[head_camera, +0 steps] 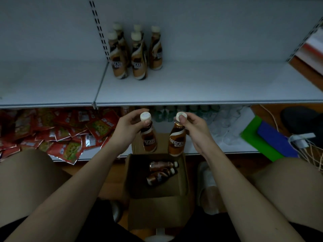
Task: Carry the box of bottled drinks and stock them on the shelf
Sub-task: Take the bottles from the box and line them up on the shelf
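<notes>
My left hand (126,127) holds a brown coffee bottle with a cream screw cap (148,135) by the neck. The fingers are curled around the neck just under the cap, the thumb pressed on the near side of it, and the body hangs free below the hand, tilted slightly with its base toward 5 o'clock.

My right hand (194,127) holds a second brown coffee bottle with a white swirl on its label (177,139) the same way. The thumb lies across the front of the neck, directly beneath the cream cap, with the remaining fingers closed behind it. That body hangs with its base toward 7 o'clock. The two bottles are near each other, not touching.

Directly below both bottles, at 6 o'clock, sits an open brown cardboard box (183,173) on the floor between my knees. Two further brown bottles (161,171) lie on their sides inside it, caps pointing toward 3 o'clock, one just beside the other.

At 12 o'clock from my hands runs the pale grey metal shelf (192,84). Five upright coffee bottles (136,51) stand in a tight group at its rear left; I cannot tell whether they touch.

On the lower shelf, at 9 o'clock, lies a loose heap of red foil snack packets (61,131). At 3 o'clock, well apart from my right hand, a green and blue flat object (269,138) rests at the shelf end.
</notes>
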The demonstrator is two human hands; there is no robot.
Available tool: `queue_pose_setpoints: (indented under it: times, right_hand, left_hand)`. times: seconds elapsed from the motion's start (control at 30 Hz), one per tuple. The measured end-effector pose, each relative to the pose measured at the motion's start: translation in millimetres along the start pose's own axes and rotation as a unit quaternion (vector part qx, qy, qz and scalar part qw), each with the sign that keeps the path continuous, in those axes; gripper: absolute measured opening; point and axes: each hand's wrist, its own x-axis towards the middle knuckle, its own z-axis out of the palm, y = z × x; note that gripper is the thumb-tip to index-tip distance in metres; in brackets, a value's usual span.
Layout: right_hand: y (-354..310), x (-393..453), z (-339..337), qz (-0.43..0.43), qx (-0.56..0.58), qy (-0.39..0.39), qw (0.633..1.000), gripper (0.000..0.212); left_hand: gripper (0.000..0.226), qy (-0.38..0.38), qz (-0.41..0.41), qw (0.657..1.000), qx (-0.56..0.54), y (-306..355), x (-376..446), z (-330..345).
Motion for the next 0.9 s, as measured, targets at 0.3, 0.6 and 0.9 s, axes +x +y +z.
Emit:
queue_pose_setpoints:
  times: [0.3,0.6,0.9]
  right_hand:
    - [-84.5,16.4,-5.1,-0.097,-0.038,-0.03,0.994,0.041]
    - [-149.5,65.9,-9.5,-0.139,-0.044,0.014,0.989,0.005]
    - [-170.2,128.1,-4.5,-0.139,-0.065,0.049,0.987,0.017]
  left_hand:
    - [0.032,-0.016,0.107,0.992,0.071,78.9,20.2,5.1]
    - [0.032,-0.052,0.174,0.962,0.203,144.5,89.7,1.1]
    - [0.033,-0.077,0.196,0.891,0.402,172.2,157.0,10.1]
